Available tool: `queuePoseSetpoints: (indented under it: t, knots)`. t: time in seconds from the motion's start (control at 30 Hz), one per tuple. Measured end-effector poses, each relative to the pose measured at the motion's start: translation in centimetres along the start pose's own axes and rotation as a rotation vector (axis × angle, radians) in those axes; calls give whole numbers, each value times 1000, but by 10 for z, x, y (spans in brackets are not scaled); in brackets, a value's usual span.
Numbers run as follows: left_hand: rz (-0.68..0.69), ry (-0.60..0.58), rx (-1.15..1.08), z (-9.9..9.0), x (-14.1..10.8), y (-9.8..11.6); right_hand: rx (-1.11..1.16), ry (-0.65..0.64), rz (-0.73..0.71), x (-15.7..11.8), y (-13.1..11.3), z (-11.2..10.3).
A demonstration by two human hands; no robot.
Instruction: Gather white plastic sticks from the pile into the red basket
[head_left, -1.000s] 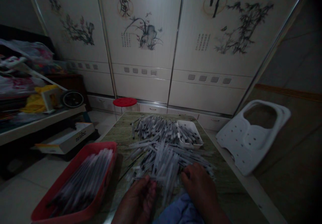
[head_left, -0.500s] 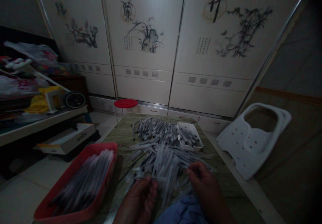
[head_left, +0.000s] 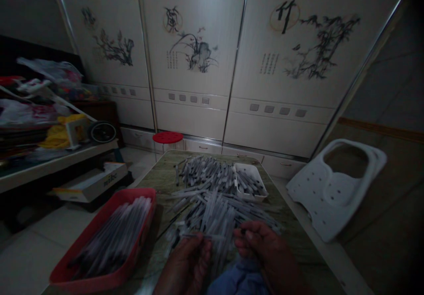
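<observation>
Pretty dim shot, but the left hand [head_left: 187, 264] and right hand [head_left: 260, 246] are both right at the near end of a big loose heap of thin clear tubes [head_left: 213, 213] with dark bits showing inside. The hands are over the front of the heap, not buried in it. The left one's curled up, with thumb and fingers closed on a single tube [head_left: 203, 236] lying sideways across the heap's front. The right one's pinching a small dark bit [head_left: 244, 231] between thumb and first finger. It's too dark to say what that bit is, or whether it belongs to the same tube.

Compared with half a second back, the hands have closed in toward each other and the right one has come up off the heap into that pinch. The whole view has drifted a little too, but nothing on the table clearly moved.

The heap sits on a greenish marbled table [head_left: 159, 171], with a second heap [head_left: 205, 173] behind it. Just to the right of that, a white tray [head_left: 251, 180] holds more tubes. A red tray [head_left: 139, 192] at the table's left end is packed with tubes lined up lengthwise, though they're too blurry to count. A blue cloth [head_left: 238, 281] is bunched at the bottom edge, cut off by the frame, same as both forearms.
</observation>
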State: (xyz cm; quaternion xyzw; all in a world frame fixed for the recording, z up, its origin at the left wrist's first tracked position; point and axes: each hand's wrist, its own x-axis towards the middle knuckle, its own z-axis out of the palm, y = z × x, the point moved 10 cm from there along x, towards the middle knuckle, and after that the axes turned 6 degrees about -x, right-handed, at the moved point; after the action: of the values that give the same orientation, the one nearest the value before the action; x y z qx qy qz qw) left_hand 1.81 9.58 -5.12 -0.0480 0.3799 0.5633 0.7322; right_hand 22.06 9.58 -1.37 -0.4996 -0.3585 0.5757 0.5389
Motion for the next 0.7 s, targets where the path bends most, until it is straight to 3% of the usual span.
queuePoseSetpoints:
  t: [0.23,0.7]
  knots:
    - [20,-9,65,6,-2,-2,-315,-15,-151,-11,-20,16]
    - [39,-9,91,7,-4,0,-454,-15,-130,-11,-12,24]
